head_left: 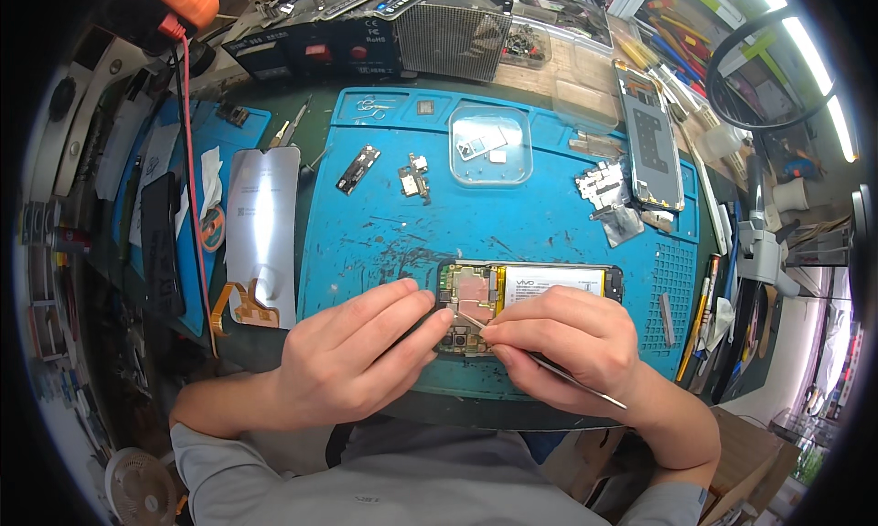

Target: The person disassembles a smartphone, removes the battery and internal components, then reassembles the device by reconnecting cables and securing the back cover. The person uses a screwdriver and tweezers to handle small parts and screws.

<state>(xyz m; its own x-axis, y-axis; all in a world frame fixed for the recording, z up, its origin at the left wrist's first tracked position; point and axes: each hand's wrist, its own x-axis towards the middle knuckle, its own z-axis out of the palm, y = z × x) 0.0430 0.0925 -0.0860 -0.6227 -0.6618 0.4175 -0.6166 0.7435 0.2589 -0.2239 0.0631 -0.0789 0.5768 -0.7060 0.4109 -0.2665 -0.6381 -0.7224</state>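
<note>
An opened phone point(475, 286) lies across the lower part of a blue work mat point(366, 242). Its circuit board shows on the left and a silver-white battery point(554, 280) on the right. My left hand point(361, 348) is at the phone's left end, with its fingers close together and bent against the edge; the thumb is partly hidden. In my right hand point(572, 348) a slim metal tool point(581, 383) is pinched like a pen, its pointed tip over the board near the camera modules. The hand covers part of the battery.
A clear plastic tray point(490, 165) with small parts stands beyond the phone. Loose phone parts point(416, 177), metal shields point(604, 187) and a detached phone back point(651, 142) lie around it. A reflective sheet point(263, 215) is at left, a black boxed device point(366, 50) behind.
</note>
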